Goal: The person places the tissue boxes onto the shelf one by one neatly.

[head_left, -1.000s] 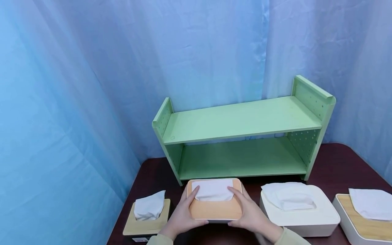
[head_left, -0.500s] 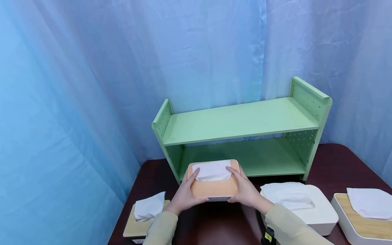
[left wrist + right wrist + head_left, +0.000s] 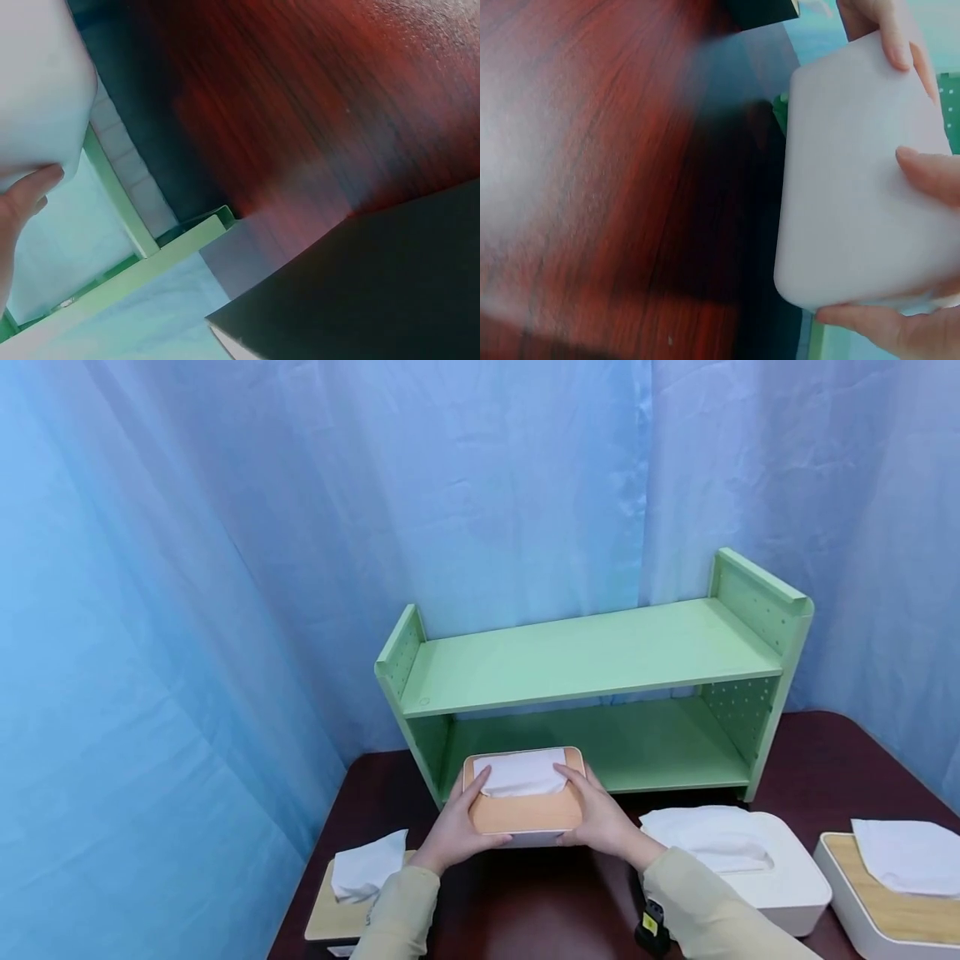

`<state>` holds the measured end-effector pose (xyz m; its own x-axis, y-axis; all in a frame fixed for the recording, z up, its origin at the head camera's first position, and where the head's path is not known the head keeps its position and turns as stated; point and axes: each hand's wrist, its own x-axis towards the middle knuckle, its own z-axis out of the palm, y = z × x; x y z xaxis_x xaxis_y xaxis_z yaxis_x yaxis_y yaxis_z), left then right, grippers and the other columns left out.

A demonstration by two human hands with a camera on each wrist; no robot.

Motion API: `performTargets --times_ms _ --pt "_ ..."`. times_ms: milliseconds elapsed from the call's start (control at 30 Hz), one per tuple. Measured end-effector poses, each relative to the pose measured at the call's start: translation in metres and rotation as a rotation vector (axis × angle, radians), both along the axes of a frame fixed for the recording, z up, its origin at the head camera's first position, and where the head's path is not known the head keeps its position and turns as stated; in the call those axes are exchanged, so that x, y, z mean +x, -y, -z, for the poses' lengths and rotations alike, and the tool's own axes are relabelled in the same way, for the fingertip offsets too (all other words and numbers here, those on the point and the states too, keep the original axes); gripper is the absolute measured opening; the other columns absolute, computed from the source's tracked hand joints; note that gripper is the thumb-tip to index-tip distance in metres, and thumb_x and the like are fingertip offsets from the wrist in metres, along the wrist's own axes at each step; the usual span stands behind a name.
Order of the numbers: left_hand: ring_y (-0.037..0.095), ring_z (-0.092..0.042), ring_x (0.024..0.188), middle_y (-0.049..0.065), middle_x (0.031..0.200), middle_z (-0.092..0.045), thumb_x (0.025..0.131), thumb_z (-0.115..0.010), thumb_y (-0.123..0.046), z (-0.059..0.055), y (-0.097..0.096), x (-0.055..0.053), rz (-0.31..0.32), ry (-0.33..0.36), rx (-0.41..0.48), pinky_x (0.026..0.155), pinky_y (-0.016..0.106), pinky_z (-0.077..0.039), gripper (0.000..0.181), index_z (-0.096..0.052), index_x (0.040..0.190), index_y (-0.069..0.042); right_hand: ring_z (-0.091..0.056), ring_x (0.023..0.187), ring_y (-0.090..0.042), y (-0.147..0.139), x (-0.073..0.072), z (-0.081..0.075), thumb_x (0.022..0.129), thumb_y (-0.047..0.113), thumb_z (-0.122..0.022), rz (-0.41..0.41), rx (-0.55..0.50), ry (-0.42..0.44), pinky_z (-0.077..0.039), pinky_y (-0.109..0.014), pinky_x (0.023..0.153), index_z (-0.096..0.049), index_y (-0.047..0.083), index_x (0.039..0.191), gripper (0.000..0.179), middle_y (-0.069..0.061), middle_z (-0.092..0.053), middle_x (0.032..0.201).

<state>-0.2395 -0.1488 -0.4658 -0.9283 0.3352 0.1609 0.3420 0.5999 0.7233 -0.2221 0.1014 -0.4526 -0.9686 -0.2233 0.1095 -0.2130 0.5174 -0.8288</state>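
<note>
Head view, lower centre: hold the rounded white wood-topped tissue box (image 3: 528, 814) level in front of the light-green two-tier shelf (image 3: 585, 652), pressing evenly, ends gripped by part-curled left hand (image 3: 457, 832) and right hand (image 3: 604, 823).

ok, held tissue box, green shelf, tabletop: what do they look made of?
Tissue box: likely plastic, matte, from its smooth, rounded pale body; tan lid could be wood or wood-look, no grain legible.
Two-tier shelf: probably painted sheet metal, satin, given punched sides and rolled edges.
Tabletop: wood or laminate, glossy: dark red-brown streaked grain and glare.
</note>
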Motion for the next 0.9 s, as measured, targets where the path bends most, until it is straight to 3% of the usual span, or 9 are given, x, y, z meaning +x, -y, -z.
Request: performTargets --times_ms 233,367,567,900 --pt "0.036 -0.040 0.131 0.024 0.153 -0.022 0.073 -0.081 -0.037 -0.011 -0.001 -0.009 -0.036 -0.050 0.007 0.100 0.048 -0.041 0.093 -0.033 0.148 -0.010 -0.031 0.131 -0.053 -0.003 -0.010 -0.005 0.066 0.020 -0.086 0.005 0.038 -0.045 -0.042 -0.056 0.094 -0.038 0.006 0.144 0.093 -0.037 -0.021 0.147" --pt "0.034 -0.048 0.126 0.023 0.151 -0.027 0.076 -0.078 -0.039 -0.014 -0.002 -0.012 -0.082 -0.075 -0.006 0.097 0.045 -0.045 0.087 -0.037 0.146 -0.006 -0.045 0.122 -0.047 -0.002 -0.017 -0.006 0.069 0.025 -0.085 0.022 0.042 -0.079 -0.043 -0.054 0.092 -0.040 0.005 0.143 0.089 -0.032 -0.037 0.142" --pt "0.035 -0.049 0.123 0.024 0.147 -0.032 0.077 -0.077 -0.042 -0.015 -0.008 -0.016 -0.153 -0.116 -0.034 0.096 0.043 -0.046 0.085 -0.040 0.143 -0.004 -0.056 0.110 -0.038 -0.001 -0.026 -0.008 0.071 0.025 -0.083 0.069 0.032 -0.092 -0.048 -0.048 0.087 -0.042 0.004 0.140 0.083 -0.025 -0.051 0.131" --pt "0.036 -0.046 0.126 0.024 0.148 -0.031 0.078 -0.076 -0.040 -0.016 -0.013 -0.025 -0.194 -0.133 -0.069 0.098 0.046 -0.044 0.079 -0.044 0.142 -0.007 -0.056 0.107 -0.039 0.003 -0.032 -0.011 0.074 0.018 -0.082 0.100 0.048 -0.096 -0.049 -0.047 0.084 -0.043 0.003 0.139 0.078 -0.025 -0.054 0.127"
